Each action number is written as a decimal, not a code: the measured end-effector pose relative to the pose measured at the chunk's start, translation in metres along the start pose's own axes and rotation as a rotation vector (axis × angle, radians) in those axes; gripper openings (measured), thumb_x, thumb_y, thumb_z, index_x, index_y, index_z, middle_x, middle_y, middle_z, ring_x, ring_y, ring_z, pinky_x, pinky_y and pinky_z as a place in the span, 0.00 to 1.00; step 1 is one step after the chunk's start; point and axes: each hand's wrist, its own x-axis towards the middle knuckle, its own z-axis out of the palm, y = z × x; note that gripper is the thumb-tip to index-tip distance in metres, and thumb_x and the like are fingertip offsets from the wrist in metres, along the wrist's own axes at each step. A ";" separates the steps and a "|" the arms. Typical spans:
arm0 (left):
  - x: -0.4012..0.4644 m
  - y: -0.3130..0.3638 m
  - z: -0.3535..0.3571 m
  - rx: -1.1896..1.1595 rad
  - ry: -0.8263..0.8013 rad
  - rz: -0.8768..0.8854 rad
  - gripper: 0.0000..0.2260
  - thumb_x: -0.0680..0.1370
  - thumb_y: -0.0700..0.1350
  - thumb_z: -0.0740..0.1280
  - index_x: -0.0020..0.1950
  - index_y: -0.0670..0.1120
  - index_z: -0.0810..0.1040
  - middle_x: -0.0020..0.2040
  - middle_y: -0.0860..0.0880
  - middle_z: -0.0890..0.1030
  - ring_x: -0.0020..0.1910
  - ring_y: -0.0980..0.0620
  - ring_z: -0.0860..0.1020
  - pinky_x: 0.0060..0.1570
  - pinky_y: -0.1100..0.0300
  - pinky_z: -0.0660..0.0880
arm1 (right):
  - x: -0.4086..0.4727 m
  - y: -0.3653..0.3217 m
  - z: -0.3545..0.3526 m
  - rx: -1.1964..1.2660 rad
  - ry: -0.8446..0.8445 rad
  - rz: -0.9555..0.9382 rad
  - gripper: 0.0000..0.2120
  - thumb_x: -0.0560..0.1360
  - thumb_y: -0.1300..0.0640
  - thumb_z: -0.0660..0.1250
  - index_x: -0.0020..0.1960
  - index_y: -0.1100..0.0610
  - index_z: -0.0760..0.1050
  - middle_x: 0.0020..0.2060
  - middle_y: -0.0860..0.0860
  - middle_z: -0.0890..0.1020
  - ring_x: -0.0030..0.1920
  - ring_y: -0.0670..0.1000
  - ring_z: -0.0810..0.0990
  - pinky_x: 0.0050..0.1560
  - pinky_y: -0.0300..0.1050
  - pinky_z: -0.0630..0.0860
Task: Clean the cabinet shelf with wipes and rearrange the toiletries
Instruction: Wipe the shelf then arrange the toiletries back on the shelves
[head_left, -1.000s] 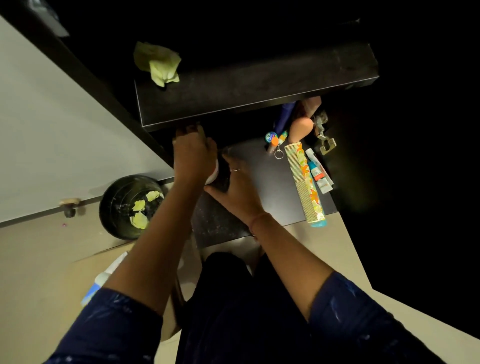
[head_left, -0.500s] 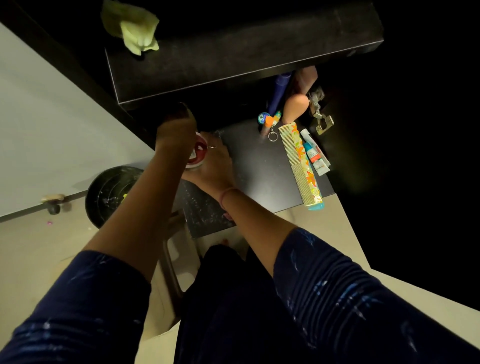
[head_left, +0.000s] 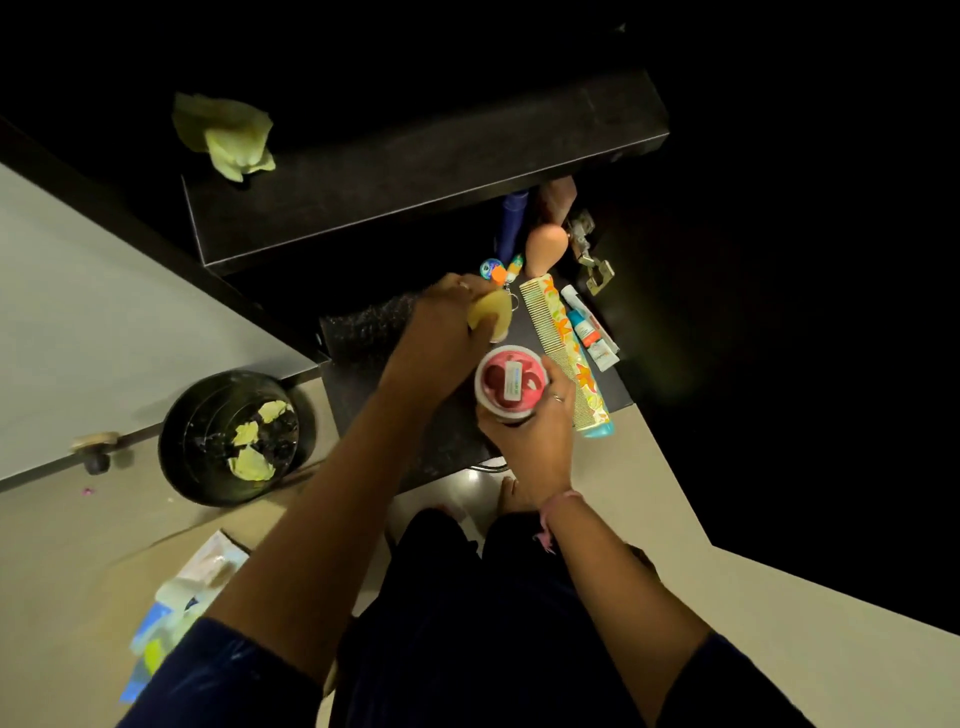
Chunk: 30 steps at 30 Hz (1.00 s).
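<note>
Right hand (head_left: 530, 431) curled round a jar (head_left: 510, 383), red lid up, just above the near edge of the low shelf (head_left: 374, 379). Left hand (head_left: 441, 338) clenched on a yellow wipe (head_left: 491, 319), just beyond the jar and a bit to its left, close but not plainly touching it. Wipe hand the nearer one to the bare left part of the shelf; jar hand the nearer one to the things on the right. Right of the jar, a long comb (head_left: 563, 353), lying with its long axis from the back of the shelf to the front edge, right fingers almost against it. Right of the comb, small tubes (head_left: 589, 330), lying the same way. Behind the jar, a key ring (head_left: 493, 270), a round peach thing (head_left: 543, 244) and a blue bottle (head_left: 511, 218), partly hidden under the top shelf (head_left: 415, 171). On the top shelf, far left of the jar, another crumpled wipe (head_left: 228, 135). Left of the jar on the floor, a black bin (head_left: 192, 457) with used wipes inside, and lower down a pack (head_left: 182, 592), maybe the wipes pack, hard to tell. Likely step now: rubbing the jar clean, or wiping the shelf spot under it while holding it up. Next, probably jar down beside the comb, so a short move right and back. Risk: bumping the comb off the edge, since its near end already sticks out past the shelf.
</note>
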 end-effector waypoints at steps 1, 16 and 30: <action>0.003 0.005 0.007 0.010 -0.020 0.003 0.14 0.77 0.42 0.64 0.61 0.40 0.76 0.57 0.39 0.78 0.56 0.43 0.77 0.58 0.59 0.68 | 0.001 0.005 -0.005 0.002 0.008 0.024 0.40 0.61 0.50 0.79 0.68 0.52 0.65 0.61 0.46 0.69 0.59 0.42 0.66 0.63 0.38 0.67; 0.028 0.014 0.070 0.104 -0.105 -0.120 0.15 0.79 0.42 0.62 0.64 0.40 0.74 0.63 0.40 0.75 0.62 0.44 0.73 0.64 0.54 0.69 | 0.027 0.030 -0.015 -0.049 -0.005 0.057 0.42 0.64 0.47 0.77 0.71 0.53 0.60 0.66 0.51 0.69 0.67 0.51 0.67 0.69 0.44 0.64; 0.023 0.013 0.069 -0.011 -0.045 -0.188 0.17 0.77 0.40 0.64 0.67 0.41 0.73 0.67 0.42 0.73 0.65 0.46 0.72 0.67 0.57 0.66 | 0.030 0.027 -0.015 -0.105 -0.042 0.050 0.44 0.65 0.49 0.77 0.73 0.54 0.57 0.68 0.52 0.66 0.69 0.53 0.65 0.70 0.52 0.66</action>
